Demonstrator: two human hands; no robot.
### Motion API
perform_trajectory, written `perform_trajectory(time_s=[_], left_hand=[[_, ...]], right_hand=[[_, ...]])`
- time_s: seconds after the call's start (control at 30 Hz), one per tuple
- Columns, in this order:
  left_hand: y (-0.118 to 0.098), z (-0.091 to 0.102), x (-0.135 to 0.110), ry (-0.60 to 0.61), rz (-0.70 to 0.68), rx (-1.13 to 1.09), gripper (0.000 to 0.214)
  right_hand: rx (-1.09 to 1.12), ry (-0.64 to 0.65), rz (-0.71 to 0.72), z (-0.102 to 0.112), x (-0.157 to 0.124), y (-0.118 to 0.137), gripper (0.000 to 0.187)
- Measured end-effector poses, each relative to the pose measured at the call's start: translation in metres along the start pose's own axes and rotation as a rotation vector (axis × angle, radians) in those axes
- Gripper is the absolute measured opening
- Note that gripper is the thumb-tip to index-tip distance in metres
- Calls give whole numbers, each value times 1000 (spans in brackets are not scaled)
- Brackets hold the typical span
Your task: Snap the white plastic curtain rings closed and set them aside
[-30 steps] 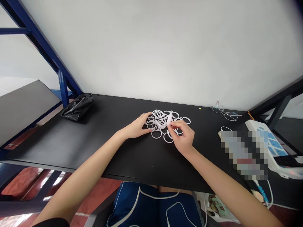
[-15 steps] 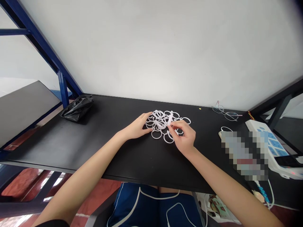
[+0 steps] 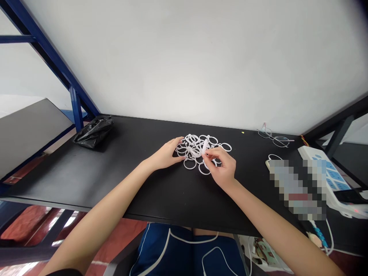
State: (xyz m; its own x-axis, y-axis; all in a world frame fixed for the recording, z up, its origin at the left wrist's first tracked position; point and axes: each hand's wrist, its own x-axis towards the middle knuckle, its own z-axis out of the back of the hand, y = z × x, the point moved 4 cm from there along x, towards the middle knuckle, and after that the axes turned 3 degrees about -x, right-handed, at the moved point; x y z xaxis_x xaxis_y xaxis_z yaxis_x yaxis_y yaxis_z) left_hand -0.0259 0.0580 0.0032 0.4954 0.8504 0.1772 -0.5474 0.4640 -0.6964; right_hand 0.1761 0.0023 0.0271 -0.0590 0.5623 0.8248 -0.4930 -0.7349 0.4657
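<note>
A loose pile of white plastic rings, which look like curtain rings with small eyelets, lies on the black tabletop in front of me. My left hand rests at the pile's left edge, thumb and fingers apart, with the fingertips at the outermost rings. Over the right part of the pile, my right hand pinches one white ring between thumb and fingers. That ring is tilted up and seen nearly edge-on. Part of the pile is hidden behind my right hand.
A crumpled black plastic bag lies at the back left. At the right are eyeglasses, a blurred-out phone with a cable and a white power strip. A white wall rises behind the table, and a blue metal frame stands at left.
My right hand has shifted slightly left with the pinched ring. The left hand has barely moved, and the pile looks the same.
</note>
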Motion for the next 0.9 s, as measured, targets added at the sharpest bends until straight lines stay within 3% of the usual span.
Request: perform_trajectory(time_s=[0.9], left_hand=[[-2, 1, 1, -28, -77, 3, 54]], right_hand=[[0, 34, 32, -1, 1, 4, 11]])
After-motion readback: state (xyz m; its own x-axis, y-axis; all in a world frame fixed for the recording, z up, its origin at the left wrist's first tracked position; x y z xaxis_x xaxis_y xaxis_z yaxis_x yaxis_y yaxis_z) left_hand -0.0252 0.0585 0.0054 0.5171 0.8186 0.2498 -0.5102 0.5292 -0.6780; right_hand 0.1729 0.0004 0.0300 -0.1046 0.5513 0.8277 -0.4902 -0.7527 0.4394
